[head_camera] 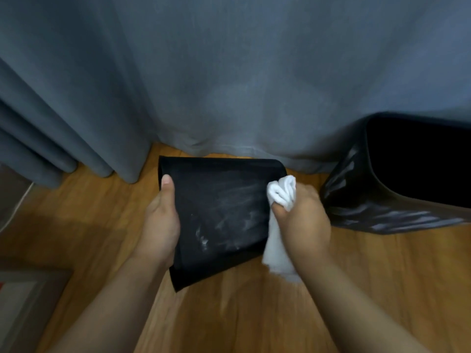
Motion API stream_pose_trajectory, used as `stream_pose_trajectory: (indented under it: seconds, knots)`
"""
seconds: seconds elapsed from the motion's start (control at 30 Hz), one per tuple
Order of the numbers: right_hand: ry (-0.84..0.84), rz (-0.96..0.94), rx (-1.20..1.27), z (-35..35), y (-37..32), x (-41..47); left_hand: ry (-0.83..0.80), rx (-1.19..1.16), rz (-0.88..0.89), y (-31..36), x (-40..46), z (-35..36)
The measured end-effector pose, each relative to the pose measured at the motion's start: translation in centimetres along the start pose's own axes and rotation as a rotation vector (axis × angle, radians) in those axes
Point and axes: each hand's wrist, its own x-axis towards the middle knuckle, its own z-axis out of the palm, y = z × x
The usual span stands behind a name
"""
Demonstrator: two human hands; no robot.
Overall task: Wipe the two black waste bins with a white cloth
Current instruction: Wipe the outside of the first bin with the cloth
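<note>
A smooth black waste bin (219, 210) is held tilted above the wooden floor, one flat side facing me with whitish smears on it. My left hand (160, 220) grips its left edge, thumb on top. My right hand (303, 220) grips a bunched white cloth (281, 192) against the bin's right edge; the cloth's tail hangs below the hand. A second black waste bin (397, 179), ribbed and glossy with its opening dark, stands on the floor to the right, apart from both hands.
Grey-blue curtains (229, 77) hang behind both bins down to the wooden floor (249, 307). A pale mat or rug corner (23, 296) lies at the lower left.
</note>
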Motion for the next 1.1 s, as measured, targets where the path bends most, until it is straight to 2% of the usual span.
stream_pose_trajectory:
  seconds: [0.17,0.37,0.43,0.57,0.6,0.7,0.77,0.87,0.97,1.1]
  knots:
    - [-0.099,-0.235,0.113,1.4,-2.9,-1.9,0.0,0.019,0.011,-0.3,-0.1,-0.4]
    - [0.013,0.056,-0.023,-0.1,0.0,3.0,0.006,0.019,0.032,-0.3,-0.3,-0.4]
    - [-0.049,-0.003,0.004,0.5,-1.5,1.7,0.007,0.027,0.028,-0.1,-0.2,-0.2]
    - [-0.21,-0.263,0.108,1.4,-4.2,-2.1,0.035,0.043,0.015,-0.3,0.0,-0.6]
    - [-0.185,-0.268,0.112,1.3,-3.6,-2.0,0.031,0.043,0.015,-0.2,-0.2,-0.6]
    - [-0.08,-0.026,0.05,0.2,-0.1,-0.3,0.017,0.018,0.008,-0.1,-0.4,-0.7]
    - [-0.041,0.039,-0.028,-0.4,1.5,-0.1,0.016,0.005,-0.009,0.2,-0.4,-0.7]
    - [-0.074,-0.01,0.049,0.2,0.1,-2.0,0.008,0.008,-0.012,0.4,-0.2,-0.6]
    - [-0.134,-0.147,0.108,1.9,-1.6,-4.2,0.009,0.032,-0.026,0.8,-0.2,-0.7]
    - [-0.106,-0.164,0.13,2.3,-1.6,-3.8,0.026,0.071,-0.103,1.4,0.1,-0.7]
